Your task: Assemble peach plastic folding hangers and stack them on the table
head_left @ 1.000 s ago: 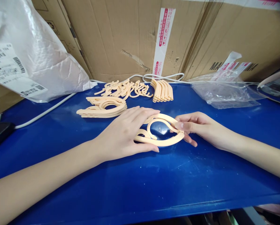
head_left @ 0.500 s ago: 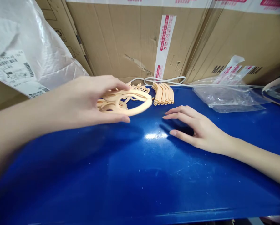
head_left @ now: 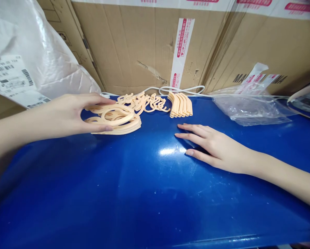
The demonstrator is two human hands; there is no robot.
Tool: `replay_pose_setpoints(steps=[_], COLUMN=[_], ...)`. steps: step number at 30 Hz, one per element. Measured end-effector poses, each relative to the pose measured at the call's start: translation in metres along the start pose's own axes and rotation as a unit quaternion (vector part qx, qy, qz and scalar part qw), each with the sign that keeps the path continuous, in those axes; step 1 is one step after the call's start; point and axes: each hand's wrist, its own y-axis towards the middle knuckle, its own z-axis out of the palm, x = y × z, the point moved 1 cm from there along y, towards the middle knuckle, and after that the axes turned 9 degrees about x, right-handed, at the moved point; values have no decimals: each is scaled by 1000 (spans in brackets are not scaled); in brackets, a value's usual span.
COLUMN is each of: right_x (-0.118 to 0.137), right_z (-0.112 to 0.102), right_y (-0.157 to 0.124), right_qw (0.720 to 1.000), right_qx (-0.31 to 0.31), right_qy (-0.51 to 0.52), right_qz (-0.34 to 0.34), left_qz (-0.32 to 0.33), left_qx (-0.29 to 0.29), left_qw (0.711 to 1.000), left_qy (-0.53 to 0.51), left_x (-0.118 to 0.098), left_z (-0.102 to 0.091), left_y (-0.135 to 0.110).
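At the back left of the blue table (head_left: 155, 193) lies a stack of cream plastic loop-shaped hanger pieces (head_left: 132, 126). My left hand (head_left: 84, 116) is closed around the left end of the stack, thumb along the front and fingers behind. The palm hides how many pieces lie within its grip. Just right of the stack are loose cream hooks (head_left: 155, 103) in a heap. Beyond them, several curved cream tubes (head_left: 180, 104) sit side by side in a row. My right hand (head_left: 214, 147) holds nothing, its fingers spread low over the table in front of the tubes.
Large cardboard boxes (head_left: 134, 45) stand along the back edge. A white cable (head_left: 196, 89) runs in front of them. A clear plastic bag (head_left: 256, 109) lies at the back right, and a white padded package (head_left: 53, 58) with labels leans at the left.
My left hand has moved left and down with a loop-shaped hanger piece, bringing it onto the stack. The hooks have come into fuller view. My right hand has shifted slightly, its fingers a little straighter.
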Motion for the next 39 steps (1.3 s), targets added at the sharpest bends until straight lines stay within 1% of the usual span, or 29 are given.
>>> replay_pose_setpoints(steps=[5, 11, 17, 22, 30, 39], right_x=[2, -1, -1, -2, -2, -3], right_z=[-2, -1, 0, 1, 1, 2], right_y=[-1, -2, -2, -3, -3, -2], right_qw=[1000, 1000, 1000, 1000, 1000, 1000], right_qx=[5, -5, 0, 9, 4, 7], right_qy=[-8, 3, -3, -9, -5, -14], right_qz=[0, -7, -7, -4, -2, -4], left_qz=[15, -5, 27, 27, 51, 1], left_qx=[-1, -4, -12, -8, -3, 42], left_qw=[1000, 999, 999, 999, 999, 999], left_qy=[19, 31, 22, 15, 17, -21], left_x=[-3, -4, -3, 0, -1, -4], left_z=[3, 10, 15, 17, 20, 20], left_y=[1, 4, 4, 5, 7, 7])
